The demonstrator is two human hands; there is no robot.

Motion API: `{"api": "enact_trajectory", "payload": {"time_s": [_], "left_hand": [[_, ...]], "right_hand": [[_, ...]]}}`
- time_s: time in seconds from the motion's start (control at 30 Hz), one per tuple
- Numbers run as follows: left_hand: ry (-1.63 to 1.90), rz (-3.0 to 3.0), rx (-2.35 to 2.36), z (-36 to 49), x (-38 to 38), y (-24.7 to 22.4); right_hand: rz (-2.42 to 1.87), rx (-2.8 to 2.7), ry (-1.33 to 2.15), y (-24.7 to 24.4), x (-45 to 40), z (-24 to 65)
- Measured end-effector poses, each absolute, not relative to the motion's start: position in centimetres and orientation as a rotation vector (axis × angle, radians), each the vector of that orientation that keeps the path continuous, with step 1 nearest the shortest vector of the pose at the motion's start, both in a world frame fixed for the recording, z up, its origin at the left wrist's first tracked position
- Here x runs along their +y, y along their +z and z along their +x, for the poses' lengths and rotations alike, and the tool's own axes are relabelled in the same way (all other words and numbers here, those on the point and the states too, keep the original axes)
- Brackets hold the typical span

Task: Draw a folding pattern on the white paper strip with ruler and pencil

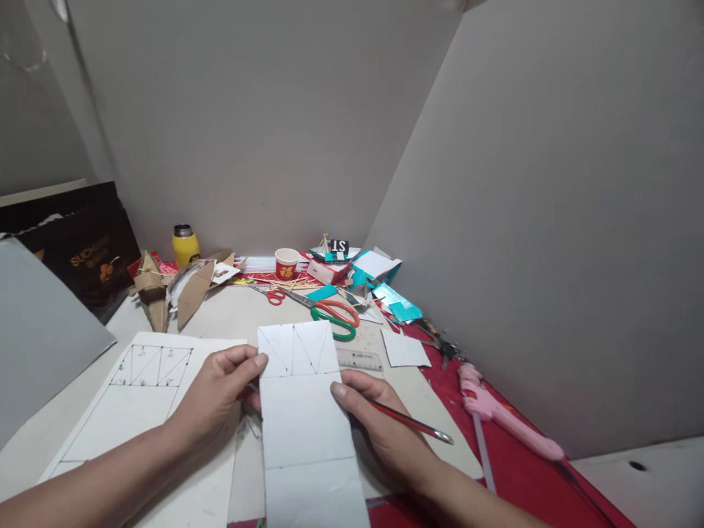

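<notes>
Left hand [228, 378], right hand [385, 425] bare; forearms [118, 469] uncovered; thumbnails [260, 359] short.

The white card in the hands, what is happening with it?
A person holds the card up by its edges, left hand and right hand on opposite sides. A pencil sits in the right hand. Slanted lines mark the card's top, resembling the drawing on the paper at left.

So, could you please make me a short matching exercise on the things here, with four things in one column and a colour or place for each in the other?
1. Glue gun
2. Cup
3. Paper strip
4. Bottle

A. Held by left hand and right hand
B. Yellow
C. Pink
D. Red, with a gold character

Pairs: 1-C, 2-D, 3-A, 4-B
</notes>
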State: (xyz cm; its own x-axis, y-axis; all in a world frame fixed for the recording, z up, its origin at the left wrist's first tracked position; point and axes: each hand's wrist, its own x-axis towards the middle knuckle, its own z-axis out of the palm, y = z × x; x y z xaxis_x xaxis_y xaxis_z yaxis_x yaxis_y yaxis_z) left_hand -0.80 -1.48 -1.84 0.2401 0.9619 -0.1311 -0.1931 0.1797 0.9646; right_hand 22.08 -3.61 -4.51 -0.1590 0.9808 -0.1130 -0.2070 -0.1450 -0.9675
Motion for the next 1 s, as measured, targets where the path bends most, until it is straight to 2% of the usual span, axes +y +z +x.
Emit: {"api": "enact_trajectory", "payload": {"time_s": [1.0], "left_hand": [[0.938,1.054,0.919,-0.43,-2.21,-2.12]], "right_hand": [[-1.006,-1.158,1.634,-4.49,-3.44,22.12]]}}
